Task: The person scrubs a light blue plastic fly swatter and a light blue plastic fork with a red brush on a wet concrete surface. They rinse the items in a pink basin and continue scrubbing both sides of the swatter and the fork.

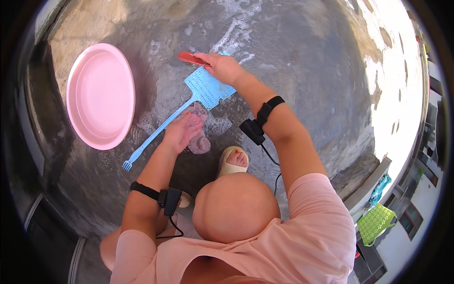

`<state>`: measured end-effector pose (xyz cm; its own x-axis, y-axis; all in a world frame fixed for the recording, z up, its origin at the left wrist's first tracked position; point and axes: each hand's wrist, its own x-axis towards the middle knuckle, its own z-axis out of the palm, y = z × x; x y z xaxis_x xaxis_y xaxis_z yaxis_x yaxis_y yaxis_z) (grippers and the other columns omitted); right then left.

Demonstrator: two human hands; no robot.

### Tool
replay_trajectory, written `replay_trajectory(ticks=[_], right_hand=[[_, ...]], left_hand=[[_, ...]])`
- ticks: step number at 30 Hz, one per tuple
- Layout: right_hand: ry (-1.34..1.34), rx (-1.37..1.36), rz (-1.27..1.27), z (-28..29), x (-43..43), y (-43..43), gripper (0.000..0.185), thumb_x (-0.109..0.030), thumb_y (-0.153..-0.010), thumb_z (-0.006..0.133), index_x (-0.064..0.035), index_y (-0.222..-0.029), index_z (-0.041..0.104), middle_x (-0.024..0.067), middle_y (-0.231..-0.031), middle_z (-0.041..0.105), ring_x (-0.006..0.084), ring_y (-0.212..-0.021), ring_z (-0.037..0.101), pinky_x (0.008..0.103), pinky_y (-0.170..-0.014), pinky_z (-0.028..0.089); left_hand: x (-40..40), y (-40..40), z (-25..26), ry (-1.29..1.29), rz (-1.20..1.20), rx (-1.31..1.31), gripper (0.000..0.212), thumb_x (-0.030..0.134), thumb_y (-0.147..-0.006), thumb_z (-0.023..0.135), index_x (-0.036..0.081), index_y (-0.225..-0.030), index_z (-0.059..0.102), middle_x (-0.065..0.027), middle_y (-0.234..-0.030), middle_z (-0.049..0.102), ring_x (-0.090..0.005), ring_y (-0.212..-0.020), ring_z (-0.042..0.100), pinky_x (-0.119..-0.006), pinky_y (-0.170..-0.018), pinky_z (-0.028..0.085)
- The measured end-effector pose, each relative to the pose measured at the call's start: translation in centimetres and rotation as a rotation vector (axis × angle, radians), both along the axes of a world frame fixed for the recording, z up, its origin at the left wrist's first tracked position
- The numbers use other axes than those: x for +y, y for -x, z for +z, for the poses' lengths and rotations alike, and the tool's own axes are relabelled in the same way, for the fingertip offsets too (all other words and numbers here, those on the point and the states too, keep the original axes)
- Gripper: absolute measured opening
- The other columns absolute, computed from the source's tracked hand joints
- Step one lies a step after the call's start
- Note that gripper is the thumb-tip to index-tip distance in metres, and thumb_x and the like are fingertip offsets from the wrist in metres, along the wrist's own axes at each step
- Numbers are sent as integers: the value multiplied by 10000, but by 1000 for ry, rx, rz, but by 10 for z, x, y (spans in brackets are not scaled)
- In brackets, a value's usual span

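My right hand [224,67] grips a red object [191,58], which looks like the back of a scrubbing brush; its underside is hidden. It is over the perforated head of a light blue plastic fly swatter [209,85]. The swatter slants across wet concrete, its long handle pointing down to the left and ending in a small forked tip. Beside the handle, my left hand [182,131] has its fingers extended and grasps nothing. A wet, crumpled greyish-pink cloth [199,143] lies under and beside that hand, with suds around it.
To the left stands a pink plastic basin [103,96]. Soapy water [234,32] streaks the concrete floor [301,71] ahead. My sandalled foot [234,159] is close behind the cloth. A green plastic basket [376,223] is at the far right, by a low ledge [369,186].
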<state>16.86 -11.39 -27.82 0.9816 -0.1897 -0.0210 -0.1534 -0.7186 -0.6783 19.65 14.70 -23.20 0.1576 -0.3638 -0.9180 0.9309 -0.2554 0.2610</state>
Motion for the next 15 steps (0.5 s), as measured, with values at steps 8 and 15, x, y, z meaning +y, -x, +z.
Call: replay_trajectory(ticks=[8,15], right_hand=[[137,203,-416,14,27,73,450,-252,-930,541,-290,-1373,470,100,-1019,607,335,-754,650,448,-627,538],[248,427,-107,19,66,104,438,-428,-939,530,-384,-1371,479,89,-846,637,280,-665,663,446,-562,533]], left_hand=[[-23,-21,-8,-338,-1180,-1533,195,201,-820,681,58,-947,643,-125,-953,657,-355,-914,612,-453,-809,482],[-43,-33,-25,-315,-1398,-1395,187,245,-863,648,65,-910,636,-137,-955,650,-339,-907,639,-453,-747,516]])
